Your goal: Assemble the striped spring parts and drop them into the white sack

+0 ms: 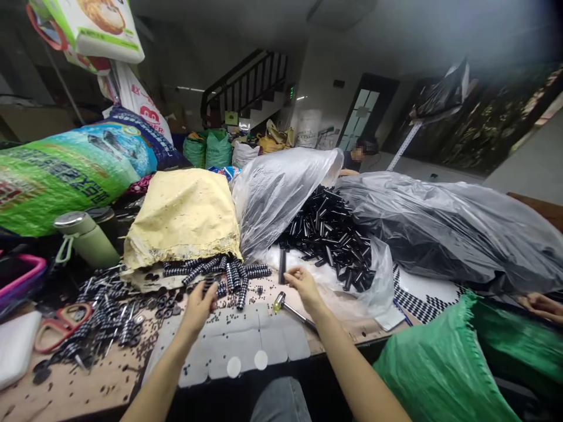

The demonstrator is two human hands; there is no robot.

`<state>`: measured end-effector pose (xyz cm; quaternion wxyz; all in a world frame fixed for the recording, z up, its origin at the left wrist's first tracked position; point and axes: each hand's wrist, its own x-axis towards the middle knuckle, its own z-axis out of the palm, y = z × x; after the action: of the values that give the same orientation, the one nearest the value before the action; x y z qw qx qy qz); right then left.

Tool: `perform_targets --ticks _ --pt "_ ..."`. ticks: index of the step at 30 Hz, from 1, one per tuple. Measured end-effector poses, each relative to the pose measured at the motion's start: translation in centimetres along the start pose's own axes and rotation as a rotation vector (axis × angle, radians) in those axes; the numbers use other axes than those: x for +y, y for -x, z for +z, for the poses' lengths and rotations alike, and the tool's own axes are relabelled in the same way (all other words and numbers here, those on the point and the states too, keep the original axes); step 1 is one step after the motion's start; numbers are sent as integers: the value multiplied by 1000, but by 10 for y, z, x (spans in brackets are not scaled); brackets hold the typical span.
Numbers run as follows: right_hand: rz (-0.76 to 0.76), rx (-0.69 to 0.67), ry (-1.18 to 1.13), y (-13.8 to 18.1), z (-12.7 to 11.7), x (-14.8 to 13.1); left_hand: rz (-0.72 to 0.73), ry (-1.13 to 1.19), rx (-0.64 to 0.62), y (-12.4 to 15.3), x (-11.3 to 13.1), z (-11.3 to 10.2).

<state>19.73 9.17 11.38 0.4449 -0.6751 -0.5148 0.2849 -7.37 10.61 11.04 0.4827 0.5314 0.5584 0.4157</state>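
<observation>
My left hand [200,305] reaches over the table with its fingers curled on a small dark ribbed piece, beside a spill of ribbed black spring-like parts [229,272] coming out of a yellow sack [182,217]. My right hand [303,284] pinches the lower end of an upright black tube [282,265]. Behind it a clear plastic bag [281,187] lies open with a heap of black tubes [328,234]. A small hammer with a yellowish head [284,305] lies on the table under my right wrist.
Red-handled scissors [59,325] and scattered small black parts lie at the left. A green flask [85,237], a grey plastic bag [448,228], green sacks [440,363] and printed sacks [65,170] crowd the table. Another person sits far behind; someone's hand [543,306] shows at the right.
</observation>
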Motion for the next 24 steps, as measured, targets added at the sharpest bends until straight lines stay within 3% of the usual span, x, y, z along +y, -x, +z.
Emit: perform_targets --ticks 3,5,9,11,13,19,24 --pt "25 -298 -233 41 34 -18 -106 331 -146 23 15 41" --pt "-36 -436 -254 61 43 -31 -159 412 -175 31 19 52" --pt "-473 -545 179 70 38 -55 -213 411 -193 46 16 46" --pt "-605 -580 326 68 35 -60 -198 387 -211 53 15 39" --pt "-622 -566 356 67 37 -59 -157 427 -224 59 15 33" --pt "-572 -533 238 83 44 -45 -172 760 -188 69 18 21" --pt "-617 -560 104 99 40 -55 -218 739 -197 76 21 21"
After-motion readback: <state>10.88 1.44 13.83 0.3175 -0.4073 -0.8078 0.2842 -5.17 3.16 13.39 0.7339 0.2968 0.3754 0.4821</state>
